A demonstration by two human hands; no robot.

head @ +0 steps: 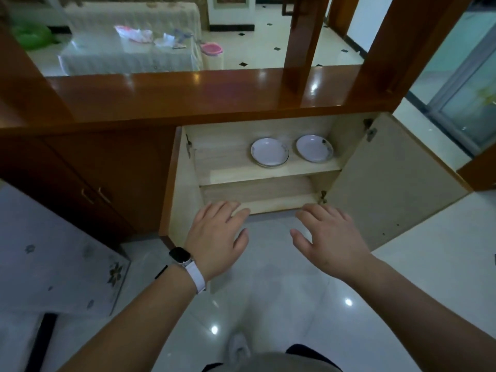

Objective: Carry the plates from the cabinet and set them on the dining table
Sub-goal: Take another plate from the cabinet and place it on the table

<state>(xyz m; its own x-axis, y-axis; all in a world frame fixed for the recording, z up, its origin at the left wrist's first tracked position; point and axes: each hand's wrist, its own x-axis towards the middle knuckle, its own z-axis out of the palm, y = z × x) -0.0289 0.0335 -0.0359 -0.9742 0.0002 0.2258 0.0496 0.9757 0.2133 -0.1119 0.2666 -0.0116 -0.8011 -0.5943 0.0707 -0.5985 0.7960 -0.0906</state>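
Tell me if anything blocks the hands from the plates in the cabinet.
Nothing visible does. Both cabinet doors stand open, and the two white round plates sit exposed on the upper shelf, beyond the empty left hand and right hand.

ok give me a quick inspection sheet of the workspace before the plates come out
surface: upper shelf of the open cabinet, pale wood, bare to the left of the plates; lower shelf shows nothing on it
job's things: left plate and right plate lie side by side on the upper shelf, apart, towards its right end; the left one may be a stack, cannot tell
clutter: nothing seen in the cabinet
grips: left hand and right hand open, palms down, empty, in front of the cabinet and clear of the plates
cables: nothing seen
surroundings: right door swung wide open; glossy tiled floor; covered table with loose items beyond the counter
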